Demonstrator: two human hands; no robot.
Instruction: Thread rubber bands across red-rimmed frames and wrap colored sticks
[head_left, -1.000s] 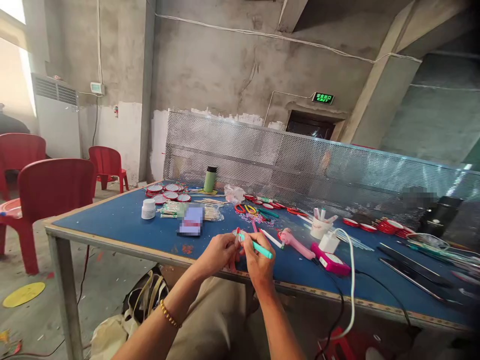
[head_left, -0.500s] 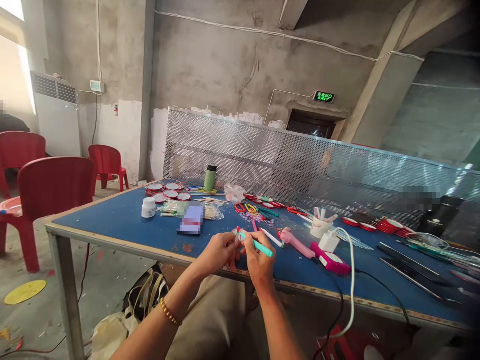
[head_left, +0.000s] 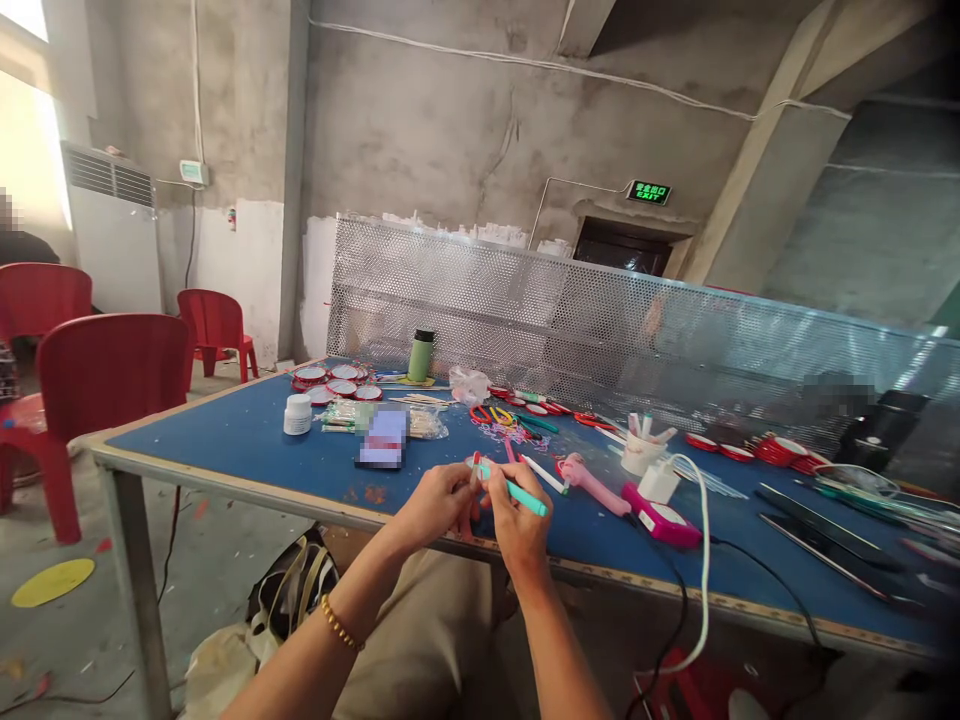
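My right hand [head_left: 517, 515] is closed around a turquoise marker pen [head_left: 529, 498], its tip end pointing left toward my other hand. My left hand [head_left: 439, 500] pinches a small piece with a red part [head_left: 476, 460], mostly hidden by the fingers, so I cannot make out its kind. Both hands meet just above the table's front edge, fingertips close together. Beyond them lie a white pen [head_left: 544, 473] and a pink glue gun [head_left: 592, 485]. A phone [head_left: 382, 437] rests to the left of the hands.
On the blue table [head_left: 225, 440] stand a white jar [head_left: 298, 415], a green bottle [head_left: 421, 355] and a white cup of pens [head_left: 641, 452]. Red-rimmed discs [head_left: 343, 388] lie at the back left. A magenta box [head_left: 667, 520] with a white cable [head_left: 705, 560] sits right. A perforated metal screen [head_left: 487, 290] borders the back.
My hands, the marker and the small piece stay almost where they were. At the far left edge, a person behind the red chairs has shifted slightly.
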